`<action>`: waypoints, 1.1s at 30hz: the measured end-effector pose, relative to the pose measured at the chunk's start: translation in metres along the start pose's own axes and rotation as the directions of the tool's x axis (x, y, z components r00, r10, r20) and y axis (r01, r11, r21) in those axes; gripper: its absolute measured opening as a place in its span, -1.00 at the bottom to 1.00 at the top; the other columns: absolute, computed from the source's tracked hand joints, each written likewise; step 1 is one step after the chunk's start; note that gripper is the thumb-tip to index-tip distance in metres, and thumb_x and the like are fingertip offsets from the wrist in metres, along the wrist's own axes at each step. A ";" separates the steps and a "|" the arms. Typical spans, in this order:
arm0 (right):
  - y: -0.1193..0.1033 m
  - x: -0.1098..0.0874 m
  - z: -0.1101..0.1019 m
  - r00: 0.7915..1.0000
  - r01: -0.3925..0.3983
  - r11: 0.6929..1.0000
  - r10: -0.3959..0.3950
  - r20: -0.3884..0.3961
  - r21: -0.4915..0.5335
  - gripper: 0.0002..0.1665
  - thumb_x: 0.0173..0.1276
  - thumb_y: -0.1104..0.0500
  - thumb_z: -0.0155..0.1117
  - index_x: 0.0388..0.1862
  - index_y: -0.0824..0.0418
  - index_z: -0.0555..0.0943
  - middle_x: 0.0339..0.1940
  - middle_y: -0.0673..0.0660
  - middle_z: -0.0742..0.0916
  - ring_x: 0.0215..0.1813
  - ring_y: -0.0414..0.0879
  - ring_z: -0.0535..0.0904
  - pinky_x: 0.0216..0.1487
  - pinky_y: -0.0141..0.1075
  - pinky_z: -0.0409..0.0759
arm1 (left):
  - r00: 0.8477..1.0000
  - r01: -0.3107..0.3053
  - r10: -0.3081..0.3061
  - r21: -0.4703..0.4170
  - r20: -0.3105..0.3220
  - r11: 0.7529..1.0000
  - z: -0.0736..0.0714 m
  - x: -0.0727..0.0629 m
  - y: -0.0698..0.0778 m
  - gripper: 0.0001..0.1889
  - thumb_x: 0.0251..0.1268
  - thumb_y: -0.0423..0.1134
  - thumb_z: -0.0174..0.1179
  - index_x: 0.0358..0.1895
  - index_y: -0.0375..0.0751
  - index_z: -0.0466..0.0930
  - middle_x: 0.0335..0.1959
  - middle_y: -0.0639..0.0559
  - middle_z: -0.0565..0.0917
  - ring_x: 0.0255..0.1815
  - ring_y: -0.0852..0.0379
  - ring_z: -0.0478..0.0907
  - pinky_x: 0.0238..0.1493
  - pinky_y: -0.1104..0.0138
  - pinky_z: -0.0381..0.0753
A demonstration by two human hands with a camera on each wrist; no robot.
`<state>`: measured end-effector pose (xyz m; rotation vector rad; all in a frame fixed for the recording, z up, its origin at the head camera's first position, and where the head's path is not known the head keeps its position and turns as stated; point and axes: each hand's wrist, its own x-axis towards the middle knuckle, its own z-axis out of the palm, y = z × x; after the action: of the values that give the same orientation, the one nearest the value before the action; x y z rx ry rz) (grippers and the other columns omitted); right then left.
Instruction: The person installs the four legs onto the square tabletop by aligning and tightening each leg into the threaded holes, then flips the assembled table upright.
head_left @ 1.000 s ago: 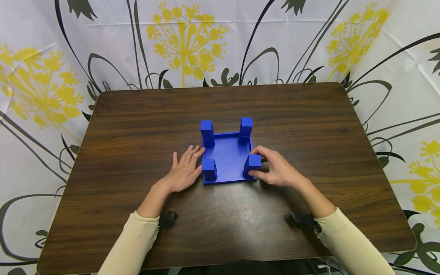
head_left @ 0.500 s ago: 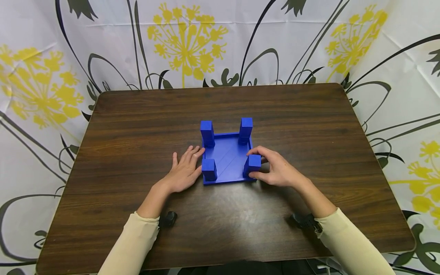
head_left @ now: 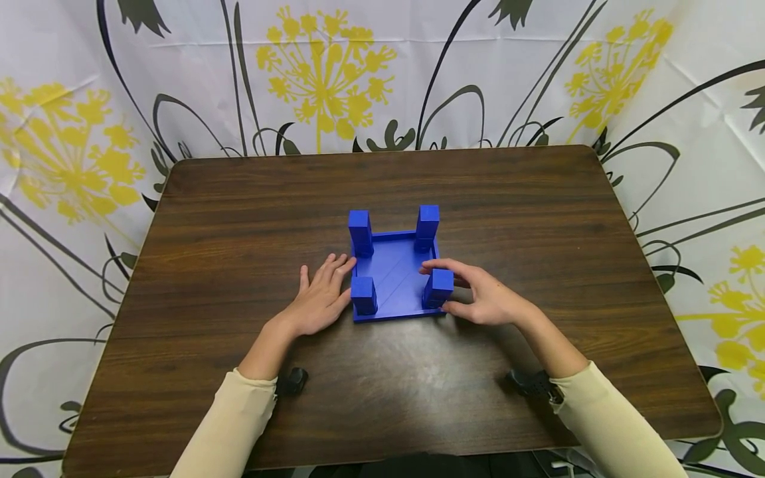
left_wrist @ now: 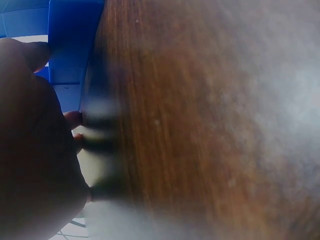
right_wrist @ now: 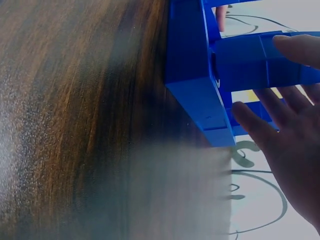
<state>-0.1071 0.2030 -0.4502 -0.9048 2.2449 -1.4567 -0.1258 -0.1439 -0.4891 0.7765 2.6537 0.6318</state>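
Note:
A square blue tray-like base (head_left: 396, 272) with a low rim lies on the table, a blue block post standing upright at each corner. My left hand (head_left: 323, 302) lies flat beside its left rim, fingers stretched out and the side of the hand against the base near the front-left post (head_left: 363, 295). Around the front-right post (head_left: 439, 287) my right hand (head_left: 487, 297) arches loosely, thumb in front and index finger behind, with a gap at the thumb. In the right wrist view the fingers (right_wrist: 255, 122) are spread about that post (right_wrist: 245, 62).
The brown wood-grain table (head_left: 251, 212) extends on every side of the base. Behind it hangs a white curtain (head_left: 203, 60) with yellow and grey plants. Black wrist devices sit at both cuffs, the left one (head_left: 293, 381) near the tabletop.
My right thumb and index finger have let go of the front-right post and spread apart, the hand shifting slightly. The left hand and the base have stayed in place.

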 end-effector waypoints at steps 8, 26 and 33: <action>0.003 0.000 0.000 0.999 0.024 0.991 -0.029 0.033 0.132 -0.10 0.23 0.53 0.25 0.50 0.05 0.26 0.36 0.08 0.53 0.45 0.01 0.32 0.37 -0.01 0.28 | 1.000 0.014 -0.015 0.009 0.020 1.000 0.000 -0.001 0.001 -0.33 0.59 0.19 -0.41 0.60 -0.02 -0.20 0.59 -0.12 -0.12 0.59 -0.13 -0.34 0.31 -0.34 -0.48; -0.001 0.001 0.001 0.999 -0.039 0.992 0.041 -0.014 0.116 -0.37 0.23 0.47 0.35 0.29 0.25 0.49 0.20 0.11 0.63 0.28 -0.01 0.49 0.26 0.05 0.40 | 1.000 0.009 -0.009 0.004 0.024 1.000 0.000 0.001 -0.001 -0.33 0.59 0.17 -0.39 0.59 -0.05 -0.20 0.59 -0.15 -0.14 0.58 -0.17 -0.35 0.28 -0.37 -0.49; -0.026 0.003 0.002 0.997 -0.058 0.993 0.063 -0.044 0.100 -0.44 0.20 0.51 0.35 0.21 0.38 0.50 0.14 0.22 0.65 0.22 0.00 0.53 0.23 0.01 0.45 | 1.000 0.010 -0.011 0.008 0.026 1.000 0.000 0.001 -0.001 -0.33 0.59 0.19 -0.42 0.60 -0.03 -0.21 0.59 -0.15 -0.15 0.58 -0.16 -0.35 0.29 -0.36 -0.50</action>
<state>-0.0995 0.1928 -0.4273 -0.7729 2.1918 -1.5614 -0.1272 -0.1441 -0.4893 0.7672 2.6365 0.6049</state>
